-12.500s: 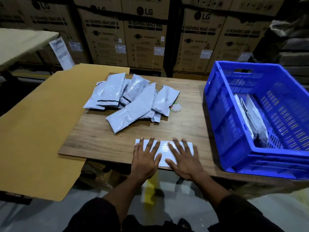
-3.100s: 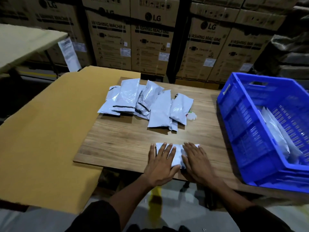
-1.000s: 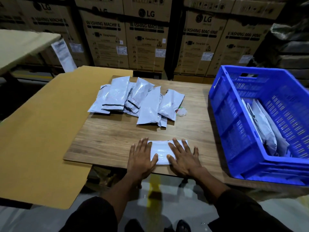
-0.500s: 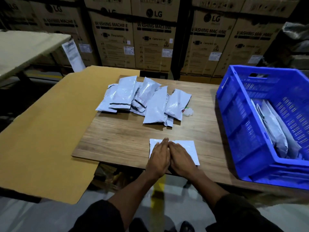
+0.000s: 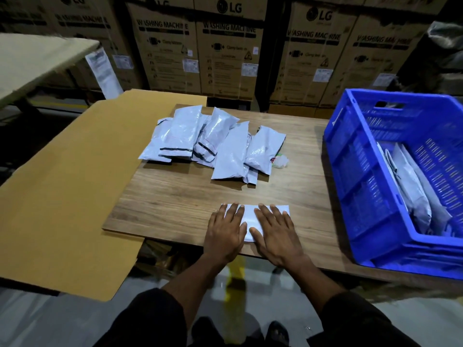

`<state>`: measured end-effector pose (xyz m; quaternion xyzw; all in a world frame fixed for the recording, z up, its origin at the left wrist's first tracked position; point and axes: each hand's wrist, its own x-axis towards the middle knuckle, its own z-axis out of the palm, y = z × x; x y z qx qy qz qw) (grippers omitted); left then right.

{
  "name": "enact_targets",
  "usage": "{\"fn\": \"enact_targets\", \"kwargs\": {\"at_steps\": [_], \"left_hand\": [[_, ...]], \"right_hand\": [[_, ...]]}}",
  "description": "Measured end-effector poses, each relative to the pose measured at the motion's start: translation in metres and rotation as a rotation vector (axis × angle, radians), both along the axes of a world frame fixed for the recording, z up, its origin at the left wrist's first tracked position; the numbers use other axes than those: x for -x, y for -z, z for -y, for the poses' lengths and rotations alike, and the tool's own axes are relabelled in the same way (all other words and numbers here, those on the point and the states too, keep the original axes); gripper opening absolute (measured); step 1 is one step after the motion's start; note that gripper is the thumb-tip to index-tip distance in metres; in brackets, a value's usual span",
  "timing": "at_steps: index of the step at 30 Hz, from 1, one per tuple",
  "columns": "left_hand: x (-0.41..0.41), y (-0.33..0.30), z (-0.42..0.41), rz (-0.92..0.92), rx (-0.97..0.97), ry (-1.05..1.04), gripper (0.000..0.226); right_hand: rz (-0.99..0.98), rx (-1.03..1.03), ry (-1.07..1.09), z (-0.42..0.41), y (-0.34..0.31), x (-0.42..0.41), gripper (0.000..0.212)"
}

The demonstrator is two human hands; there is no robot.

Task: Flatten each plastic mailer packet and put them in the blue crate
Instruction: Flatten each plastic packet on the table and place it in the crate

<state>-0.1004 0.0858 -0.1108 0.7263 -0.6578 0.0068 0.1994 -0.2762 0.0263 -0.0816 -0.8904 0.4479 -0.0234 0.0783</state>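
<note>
While hands press, packet pile [image 5: 213,146] lies beyond, crate [image 5: 355,176] right.

The wooden worktop [image 5: 175,201] carries a heap of mailers [image 5: 213,144] at its far side, one flat mailer [image 5: 249,216] at the near edge, and the blue crate [image 5: 363,186] at right.

Dim warehouse interior. Stacked brown cardboard washing-machine cartons [image 5: 225,48] fill the upper frame. A wood-grain tabletop [image 5: 180,196] occupies the centre, overlapping a large tan cardboard sheet [image 5: 62,196] at left. A pale table [image 5: 32,58] sits upper left. Grey glossy floor [image 5: 50,321] spans the bottom.
</note>
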Motion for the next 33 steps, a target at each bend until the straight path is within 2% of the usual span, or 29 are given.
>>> {"fn": "enact_targets", "kwargs": {"at_steps": [11,16,19,22,24,27,33], "left_hand": [[-0.001,-0.005,-0.004,0.007,-0.086,-0.037,0.052],[-0.003,-0.006,-0.005,0.009,-0.068,-0.025,0.052],[-0.002,-0.006,-0.005,0.004,-0.054,-0.034,0.051],[-0.001,-0.006,-0.006,0.018,-0.024,-0.021,0.051],[-0.002,-0.005,-0.006,0.037,-0.011,-0.006,0.051],[-0.005,-0.005,-0.006,0.045,-0.039,0.012,0.051],[-0.013,-0.003,-0.004,0.039,-0.128,0.045,0.057]], "right_hand": [[-0.022,-0.036,0.125,0.0,-0.007,0.02,0.076],[-0.052,-0.13,0.14,0.005,-0.012,0.035,0.079],[-0.102,-0.07,0.103,0.005,-0.018,0.029,0.076],[-0.09,0.055,-0.05,0.003,-0.016,0.02,0.069],[-0.077,0.035,-0.122,0.005,-0.01,0.018,0.067],[-0.072,-0.034,-0.089,0.006,-0.005,0.019,0.07],[-0.121,-0.049,-0.102,0.006,-0.009,0.019,0.088]]}}
